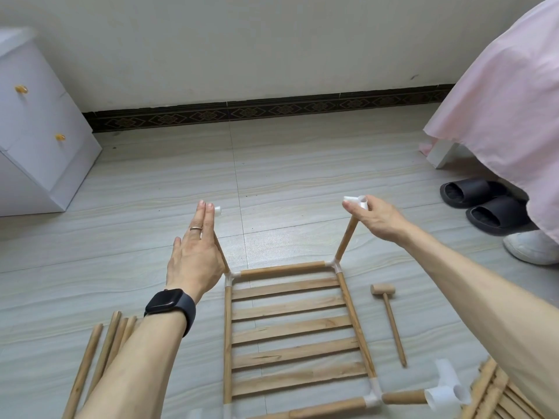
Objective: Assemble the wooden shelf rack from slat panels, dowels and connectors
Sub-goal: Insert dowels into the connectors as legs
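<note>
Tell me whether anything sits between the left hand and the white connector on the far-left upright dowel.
Nothing visible does: the left hand, fingers straight, is right beside the white connector atop the upright dowel; contact is unclear.

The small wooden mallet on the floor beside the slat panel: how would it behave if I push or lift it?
The mallet looks like plain wood with a thin handle: probably stiff and light. Its handle and head are round, so a sideways push may roll it, likely in an arc. On the smooth tiles it could also slide.
</note>
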